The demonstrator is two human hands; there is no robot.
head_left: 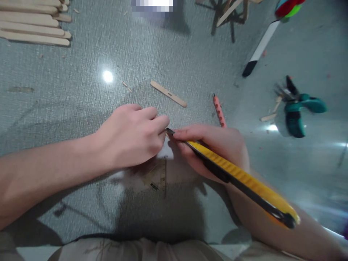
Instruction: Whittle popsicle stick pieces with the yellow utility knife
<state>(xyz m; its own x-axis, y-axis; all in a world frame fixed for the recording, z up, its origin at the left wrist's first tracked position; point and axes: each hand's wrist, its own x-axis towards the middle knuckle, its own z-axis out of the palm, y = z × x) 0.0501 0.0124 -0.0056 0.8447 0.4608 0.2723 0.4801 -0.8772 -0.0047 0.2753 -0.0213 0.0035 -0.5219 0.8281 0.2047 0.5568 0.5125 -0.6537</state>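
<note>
Left hand (133, 136): fingers folded in, knuckles up; can't tell if sth. is held, the palm side is hidden.
Right hand (214, 150): closed round the front part of the yellow knife (239, 174), thumb & fingers near the blade (170, 131).
Knife: lies slanted, its rear end above the R forearm; blade tip is just beside the L fingers, contact not clear.
Short stick (169, 94): on the grey table (81, 54), beyond both hands, w/ small dark slot in the middle.
Splinters (127, 86): left of this stick, thin.
Red pen (219, 110): just beyond R hand, dotted.
Pliers (295, 117): far right, teal handles spread, a bit blurred; wood bits (268, 117) close by.
Stick pile (32, 29): upper left corner.
Marker (262, 45): upper right, white w/ black end.
Ruler piece (164, 175): see-through, betw. hands & body.
</note>
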